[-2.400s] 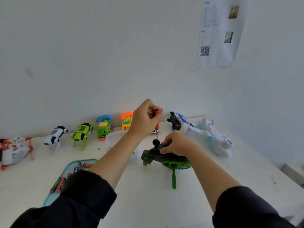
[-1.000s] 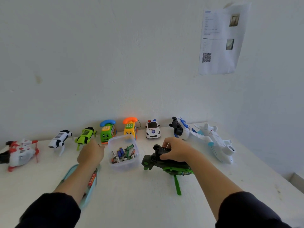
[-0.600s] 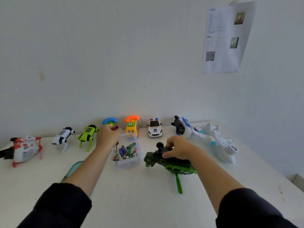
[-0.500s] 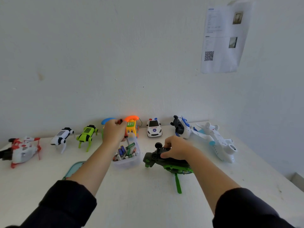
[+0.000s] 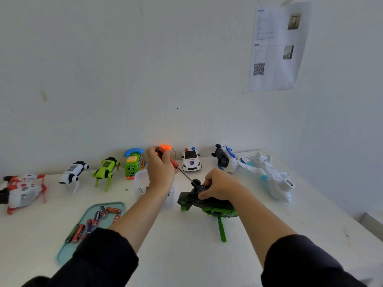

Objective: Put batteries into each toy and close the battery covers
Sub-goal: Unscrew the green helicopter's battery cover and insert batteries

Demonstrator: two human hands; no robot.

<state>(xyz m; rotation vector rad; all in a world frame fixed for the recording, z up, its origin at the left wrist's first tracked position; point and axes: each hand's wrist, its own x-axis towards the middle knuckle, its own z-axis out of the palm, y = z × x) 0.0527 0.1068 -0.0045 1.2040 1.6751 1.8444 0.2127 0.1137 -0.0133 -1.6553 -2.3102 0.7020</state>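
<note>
The left hand (image 5: 160, 172), which a second ago was down at the teal tray, is back above the table gripping a red-handled screwdriver (image 5: 169, 160), its thin metal shaft slanting down to the right so the tip now meets the top of the dark green-and-black toy helicopter (image 5: 204, 203). The right hand (image 5: 219, 186) has not left the helicopter: its fingers curl over the body and pin it where it lies on the white table (image 5: 186, 264). The tool's return suggests the battery cover is at the screwing stage, though the cover and its screw are hidden under the right hand's fingers.

Just left of the helicopter stands a clear plastic tub (image 5: 142, 183), largely masked by the left wrist. Further left and nearer the camera lies the flat teal plastic tray (image 5: 87, 224) holding loose batteries (image 5: 96, 217). Behind the helicopter, along the wall, stand a white police car (image 5: 191, 160), an orange toy telephone (image 5: 165, 147) partly behind the left hand, a green toy telephone with a blue handset (image 5: 133, 162), a lime-green robot dog (image 5: 106, 168) and a white-and-black robot dog (image 5: 72, 172). Far left of the helicopter sits a red-and-white toy helicopter (image 5: 21, 191); to its right, a white toy aeroplane (image 5: 269, 179) and a white-and-blue toy (image 5: 226, 160).

The tub sits close by the left forearm, and the helicopter's green rotor blade (image 5: 221, 229) juts out toward the camera.
</note>
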